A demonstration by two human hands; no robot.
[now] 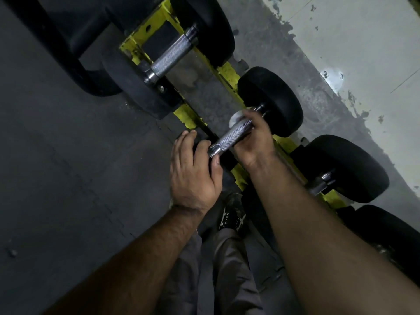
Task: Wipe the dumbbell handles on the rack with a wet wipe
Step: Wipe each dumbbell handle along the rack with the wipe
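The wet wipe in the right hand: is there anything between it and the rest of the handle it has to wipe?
Nothing visible blocks it. The right hand presses the wet wipe on the far end of the handle; the knurled steel toward the left hand lies bare. The left hand grips only the near weight head, off the knurling.

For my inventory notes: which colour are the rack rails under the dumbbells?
Yellow, worn and scuffed, metal rack rails; head view.

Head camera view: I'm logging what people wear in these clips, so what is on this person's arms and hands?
Nothing that shows. The left hand and right hand are bare, with no gloves, rings, watch or wristband in view. Both forearms are uncovered up to the frame edge, so no sleeves appear. The forearms show some hair.
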